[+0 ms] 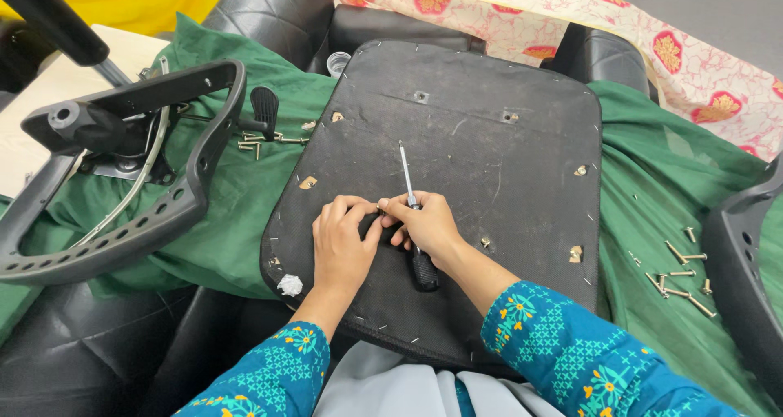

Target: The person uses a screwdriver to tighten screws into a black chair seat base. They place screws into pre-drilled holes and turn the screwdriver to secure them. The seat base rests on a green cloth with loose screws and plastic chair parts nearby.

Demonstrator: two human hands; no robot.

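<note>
Bare black seat panel (489, 164) is lying open ahead of both hands; armrest frame (139, 180) is crowding the left, loose bolts (677, 270) are scattering right.

One black seat panel (457, 164), one screwdriver (412, 213), two hands: left hand (342, 241), right hand (424, 225). Two loose bolt groups: about eight bolts on right (681, 270), roughly five by the lever (261, 142). One green cloth (236, 213), one clear cup (338, 61), one black armrest frame (139, 164).

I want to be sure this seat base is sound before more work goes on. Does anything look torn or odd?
Yes. The black seat base has small tears showing tan material, one near its left edge and one at the right. A crumpled white scrap sits at its lower left corner.
</note>
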